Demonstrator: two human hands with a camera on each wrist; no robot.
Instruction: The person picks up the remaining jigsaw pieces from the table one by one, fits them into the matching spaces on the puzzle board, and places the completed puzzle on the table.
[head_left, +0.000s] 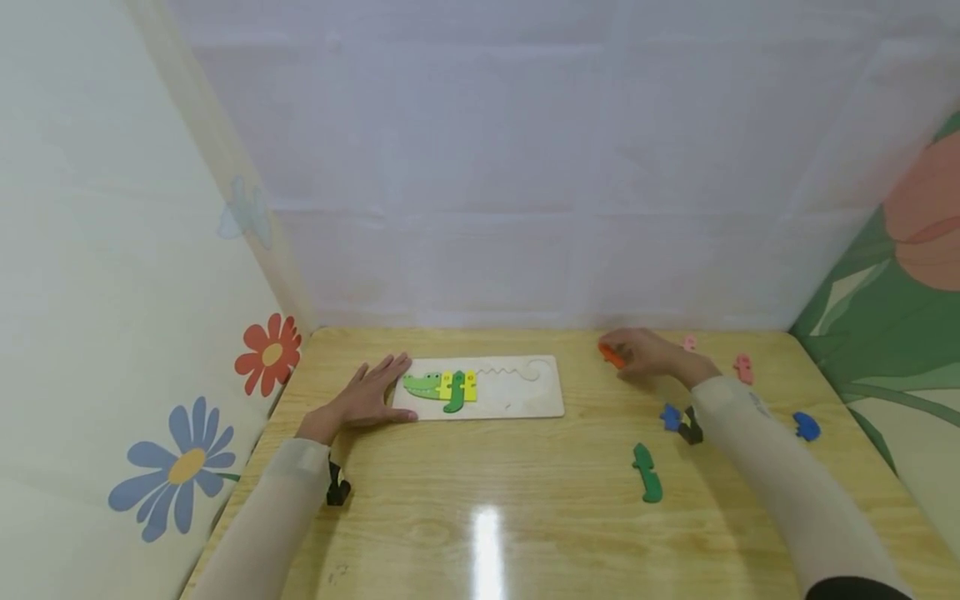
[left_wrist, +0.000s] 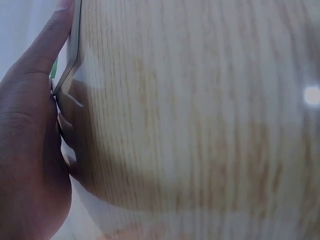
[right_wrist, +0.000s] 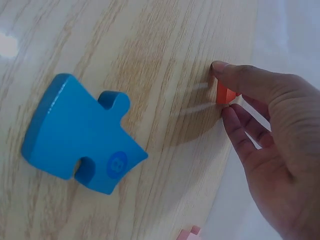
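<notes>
A pale wooden puzzle board (head_left: 517, 398) lies near the back of the table. In its left part sit a green crocodile head piece (head_left: 423, 386), yellow pieces (head_left: 470, 385) and a green leg piece (head_left: 454, 393). My left hand (head_left: 367, 394) rests with spread fingers at the board's left end, the thumb along its near edge. Right of the board, my right hand (head_left: 647, 353) pinches an orange puzzle piece (head_left: 612, 356) between thumb and fingers. The right wrist view shows the orange piece (right_wrist: 225, 92) partly hidden by the fingers, close to the tabletop.
Loose pieces lie on the right: a blue piece (right_wrist: 82, 135) under the right wrist, another blue piece (head_left: 807, 427), a dark green piece (head_left: 647, 473), and pink pieces (head_left: 743, 368) farther back. A white cloth wall (head_left: 465, 250) rises behind the table.
</notes>
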